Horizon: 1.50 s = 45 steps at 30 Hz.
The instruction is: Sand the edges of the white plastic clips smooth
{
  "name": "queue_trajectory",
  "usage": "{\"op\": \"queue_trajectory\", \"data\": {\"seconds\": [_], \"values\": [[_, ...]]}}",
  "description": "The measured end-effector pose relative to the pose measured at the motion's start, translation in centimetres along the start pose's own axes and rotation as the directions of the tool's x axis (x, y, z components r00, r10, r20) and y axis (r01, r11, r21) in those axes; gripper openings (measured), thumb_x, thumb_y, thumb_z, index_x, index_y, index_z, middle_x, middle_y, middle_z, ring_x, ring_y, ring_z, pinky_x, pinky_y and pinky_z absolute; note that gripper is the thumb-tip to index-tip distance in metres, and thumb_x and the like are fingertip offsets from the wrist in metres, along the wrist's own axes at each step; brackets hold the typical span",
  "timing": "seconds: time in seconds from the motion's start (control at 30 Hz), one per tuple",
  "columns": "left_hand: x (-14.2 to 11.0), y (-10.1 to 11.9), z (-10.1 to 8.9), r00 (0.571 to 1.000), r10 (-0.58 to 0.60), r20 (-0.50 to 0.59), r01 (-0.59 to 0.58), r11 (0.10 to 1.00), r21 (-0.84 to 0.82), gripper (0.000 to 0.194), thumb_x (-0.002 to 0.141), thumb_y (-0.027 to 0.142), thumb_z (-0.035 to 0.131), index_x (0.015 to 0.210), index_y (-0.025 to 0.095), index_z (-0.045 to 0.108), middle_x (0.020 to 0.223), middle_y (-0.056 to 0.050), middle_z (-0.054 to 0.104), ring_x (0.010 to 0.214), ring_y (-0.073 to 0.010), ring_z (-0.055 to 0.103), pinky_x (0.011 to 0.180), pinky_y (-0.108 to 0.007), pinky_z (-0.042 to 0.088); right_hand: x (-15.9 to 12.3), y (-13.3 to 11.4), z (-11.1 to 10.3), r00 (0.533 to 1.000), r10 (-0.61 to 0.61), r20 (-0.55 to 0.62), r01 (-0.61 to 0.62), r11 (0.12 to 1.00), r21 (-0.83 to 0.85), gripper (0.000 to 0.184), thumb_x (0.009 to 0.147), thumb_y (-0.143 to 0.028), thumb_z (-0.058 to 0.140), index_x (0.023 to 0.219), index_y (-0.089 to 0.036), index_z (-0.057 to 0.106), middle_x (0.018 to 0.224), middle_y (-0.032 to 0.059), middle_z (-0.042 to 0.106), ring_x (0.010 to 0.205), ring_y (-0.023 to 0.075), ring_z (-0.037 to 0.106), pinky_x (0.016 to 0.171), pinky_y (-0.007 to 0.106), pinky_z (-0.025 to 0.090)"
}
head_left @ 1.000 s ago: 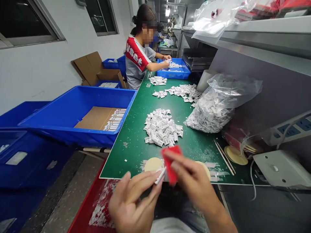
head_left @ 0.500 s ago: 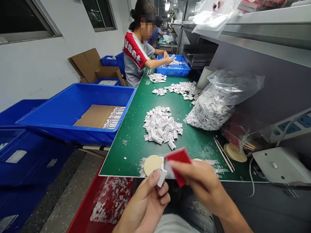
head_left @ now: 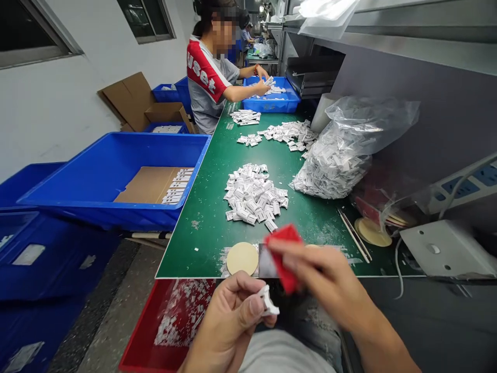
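My left hand (head_left: 228, 327) is low at the front of the bench, its finger and thumb pinching a small white plastic piece (head_left: 267, 301). My right hand (head_left: 326, 277) is shut on a folded red pad (head_left: 284, 255), with a pale grey sheet (head_left: 267, 261) showing beside it. The two hands are close but apart. A round beige disc (head_left: 242, 258) lies on the green workbench (head_left: 202, 248) just beyond my left hand. A heap of small white pieces (head_left: 252, 194) lies farther up the bench.
A clear plastic bag of white pieces (head_left: 334, 160) sits at the bench's right side. A red tray (head_left: 135, 331) lies below the front edge. Blue crates stand left. A co-worker (head_left: 207, 77) handles pieces over a blue tray (head_left: 272, 102).
My left hand has drawn down and back, pulling the white piece away from the red pad. The whole view has shifted slightly up and left.
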<state>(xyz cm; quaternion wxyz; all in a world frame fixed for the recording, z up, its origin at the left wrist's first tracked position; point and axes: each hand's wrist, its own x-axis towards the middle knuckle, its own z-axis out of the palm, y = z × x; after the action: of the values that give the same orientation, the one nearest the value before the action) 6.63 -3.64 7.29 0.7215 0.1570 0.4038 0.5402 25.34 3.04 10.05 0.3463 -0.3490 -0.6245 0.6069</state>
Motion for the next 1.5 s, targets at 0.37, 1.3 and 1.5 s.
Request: {"op": "queue_trajectory", "data": {"seconds": [0.37, 1.3, 1.5], "values": [[-0.1, 0.0, 0.7, 0.998, -0.053, -0.026, 0.053, 0.998, 0.021, 0.036, 0.054, 0.036, 0.096, 0.07, 0.015, 0.072, 0.061, -0.002, 0.071, 0.056, -0.0116, 0.066, 0.059, -0.021, 0.051, 2.6, -0.8, 0.3, 0.991, 0.104, 0.081, -0.11, 0.991, 0.078, 0.028, 0.09, -0.041, 0.067, 0.107, -0.023, 0.079, 0.072, 0.0009, 0.075, 0.052, 0.01, 0.057, 0.05, 0.02, 0.046], [-0.1, -0.5, -0.8, 0.669, 0.74, 0.07, -0.566, 0.446, 0.693, 0.019, 0.074, 0.008, 0.079, 0.083, 0.024, 0.077, 0.083, 0.001, 0.08, 0.075, -0.015, 0.075, 0.074, -0.022, 0.062, 1.1, 0.8, 2.0, 0.931, -0.109, -0.35, 0.072, 0.991, -0.116, 0.024, 0.086, -0.032, 0.073, 0.109, -0.028, 0.079, 0.087, 0.0015, 0.079, 0.069, 0.0165, 0.07, 0.067, 0.027, 0.058], [-0.6, -0.5, -0.9, 0.671, 0.739, 0.067, -0.563, 0.448, 0.695, 0.021, 0.073, 0.006, 0.079, 0.082, 0.024, 0.076, 0.085, 0.001, 0.08, 0.076, -0.0146, 0.075, 0.075, -0.022, 0.062, 0.8, 0.3, 2.6, 0.903, -0.202, -0.38, 0.101, 0.958, -0.269, 0.024, 0.084, -0.027, 0.075, 0.108, -0.032, 0.078, 0.094, -0.002, 0.08, 0.078, 0.0161, 0.073, 0.074, 0.025, 0.057]]}}
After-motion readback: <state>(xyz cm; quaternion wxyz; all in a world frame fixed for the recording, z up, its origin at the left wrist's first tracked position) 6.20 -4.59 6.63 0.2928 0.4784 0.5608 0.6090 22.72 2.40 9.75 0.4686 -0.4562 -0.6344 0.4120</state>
